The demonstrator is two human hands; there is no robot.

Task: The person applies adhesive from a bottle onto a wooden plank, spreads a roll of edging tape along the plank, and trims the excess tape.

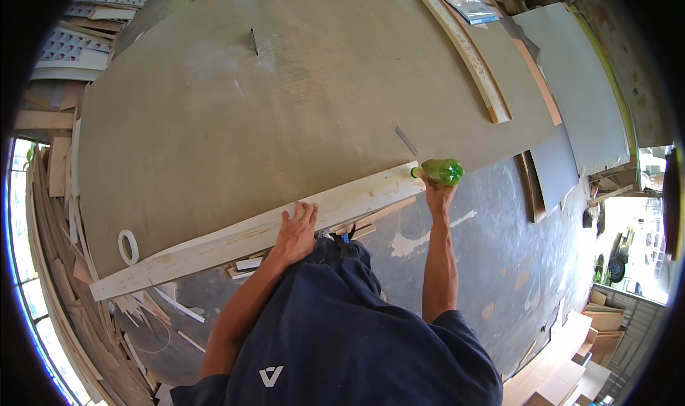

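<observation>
A long pale board (pixel 214 244) lies along the near edge of a wide greyish-brown worktable (pixel 214 135). My left hand (pixel 296 231) rests on the board near its middle, fingers laid flat and slightly spread. At the board's right end, my right hand (pixel 437 192) is closed round a green plastic bottle (pixel 444 172). The bottle is tilted on its side, its narrow neck pointing left over the board's end. Whether anything flows out of it is too small to tell.
A roll of white edging tape (pixel 128 247) stands at the table's left. A thin grey strip (pixel 407 140) lies beyond the bottle, and a pen-like black stick (pixel 253 41) farther off. A long narrow wooden piece (pixel 464 49) lies at the far right. Offcuts (pixel 150 307) litter the floor.
</observation>
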